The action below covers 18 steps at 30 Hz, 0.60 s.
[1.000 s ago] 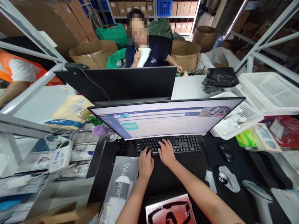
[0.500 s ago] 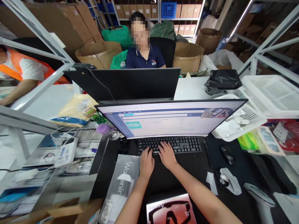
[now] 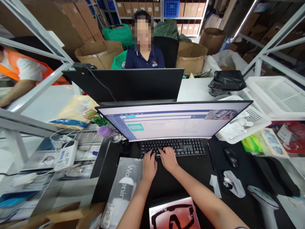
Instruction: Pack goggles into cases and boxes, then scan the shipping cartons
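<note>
My left hand (image 3: 149, 166) and my right hand (image 3: 168, 159) rest on the lower left part of a black computer keyboard (image 3: 172, 148), fingers spread over the keys and holding nothing. A wide curved monitor (image 3: 173, 122) stands just beyond the keyboard, showing a web page. To the right of my right hand lies a black computer mouse (image 3: 231, 157) on a dark desk mat (image 3: 214, 178). Below my wrists lie a grey printed plastic bag (image 3: 124, 190) and a red box with a goggles picture (image 3: 173, 214).
A purple-capped bottle (image 3: 109, 134) stands by the monitor's left corner. White plastic crates (image 3: 274, 98) sit at right beside a black plastic bag (image 3: 226, 81). A second monitor (image 3: 121, 84) backs onto mine. Beyond it sits a co-worker in a navy polo (image 3: 145, 58), among cartons.
My hands have shifted slightly on the keys, the right one moving a little to the left. The co-worker opposite no longer holds a white item up at the chest.
</note>
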Each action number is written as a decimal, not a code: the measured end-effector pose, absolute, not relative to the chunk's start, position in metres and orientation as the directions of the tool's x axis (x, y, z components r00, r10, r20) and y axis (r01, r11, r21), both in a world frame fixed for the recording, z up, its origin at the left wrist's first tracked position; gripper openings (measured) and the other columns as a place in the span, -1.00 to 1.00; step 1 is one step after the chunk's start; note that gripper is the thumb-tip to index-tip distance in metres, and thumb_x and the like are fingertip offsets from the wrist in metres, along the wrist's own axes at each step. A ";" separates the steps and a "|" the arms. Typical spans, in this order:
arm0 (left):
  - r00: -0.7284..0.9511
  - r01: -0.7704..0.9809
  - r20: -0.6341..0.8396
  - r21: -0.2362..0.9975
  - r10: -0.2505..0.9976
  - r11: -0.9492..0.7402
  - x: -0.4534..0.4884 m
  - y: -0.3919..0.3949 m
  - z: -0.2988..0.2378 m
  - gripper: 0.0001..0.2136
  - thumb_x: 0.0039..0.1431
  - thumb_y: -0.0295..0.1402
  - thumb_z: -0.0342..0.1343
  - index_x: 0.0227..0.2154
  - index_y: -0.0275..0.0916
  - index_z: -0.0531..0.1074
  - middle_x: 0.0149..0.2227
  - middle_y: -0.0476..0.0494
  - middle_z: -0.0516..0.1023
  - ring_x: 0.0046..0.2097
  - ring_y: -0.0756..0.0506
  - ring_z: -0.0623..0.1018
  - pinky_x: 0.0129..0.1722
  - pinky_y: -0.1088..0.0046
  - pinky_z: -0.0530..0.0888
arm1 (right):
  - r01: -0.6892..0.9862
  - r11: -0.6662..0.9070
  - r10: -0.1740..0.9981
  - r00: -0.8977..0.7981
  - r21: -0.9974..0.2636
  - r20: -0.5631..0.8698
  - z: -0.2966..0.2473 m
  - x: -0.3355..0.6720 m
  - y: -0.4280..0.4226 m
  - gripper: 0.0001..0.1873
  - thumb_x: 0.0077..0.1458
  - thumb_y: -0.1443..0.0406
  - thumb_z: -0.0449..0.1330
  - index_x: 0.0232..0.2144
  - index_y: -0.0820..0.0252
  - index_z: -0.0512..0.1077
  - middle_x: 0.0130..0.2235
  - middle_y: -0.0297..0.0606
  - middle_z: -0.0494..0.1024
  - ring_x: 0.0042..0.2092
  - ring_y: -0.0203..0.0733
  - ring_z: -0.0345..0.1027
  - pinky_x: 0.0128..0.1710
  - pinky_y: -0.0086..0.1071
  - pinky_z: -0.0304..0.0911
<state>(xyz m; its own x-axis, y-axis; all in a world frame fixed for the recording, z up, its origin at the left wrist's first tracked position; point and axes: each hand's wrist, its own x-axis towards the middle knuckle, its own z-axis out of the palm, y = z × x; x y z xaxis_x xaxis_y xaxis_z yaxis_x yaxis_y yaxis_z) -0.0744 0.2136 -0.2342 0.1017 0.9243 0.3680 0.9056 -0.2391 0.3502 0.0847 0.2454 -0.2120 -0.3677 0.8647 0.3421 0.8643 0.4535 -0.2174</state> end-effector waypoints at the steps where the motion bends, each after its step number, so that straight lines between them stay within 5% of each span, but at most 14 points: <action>1: 0.104 0.906 0.368 0.349 0.924 -0.241 -0.075 0.213 -0.234 -0.62 0.15 -0.61 -0.02 0.01 -0.32 0.45 0.13 -0.40 0.44 0.19 -0.31 0.44 0.23 -0.08 0.40 | 0.865 0.453 0.865 -0.368 -0.217 0.340 -0.211 0.083 0.246 -0.66 0.27 0.34 0.14 0.08 0.17 0.48 -0.14 -0.12 0.46 -0.03 0.00 0.25 0.14 -0.10 0.19; 11: 0.108 0.904 0.366 0.351 0.924 -0.245 -0.076 0.213 -0.235 -0.63 0.15 -0.61 -0.01 0.01 -0.32 0.45 0.13 -0.40 0.44 0.19 -0.31 0.44 0.23 -0.08 0.40 | 0.869 0.439 0.877 -0.360 -0.229 0.317 -0.211 0.075 0.249 -0.66 0.30 0.28 0.11 0.08 0.16 0.48 0.01 -0.11 0.51 0.11 0.02 0.24 0.29 -0.02 0.00; 18: 0.110 0.905 0.366 0.347 0.924 -0.246 -0.075 0.213 -0.232 -0.63 0.14 -0.63 -0.01 0.00 -0.36 0.46 0.12 -0.41 0.43 0.17 -0.33 0.44 0.21 -0.07 0.42 | 0.841 0.440 0.881 -0.336 -0.316 0.333 -0.211 0.079 0.253 -0.49 0.30 0.33 0.06 0.27 0.30 0.25 -0.03 -0.08 0.56 0.18 0.00 0.21 0.32 0.02 -0.04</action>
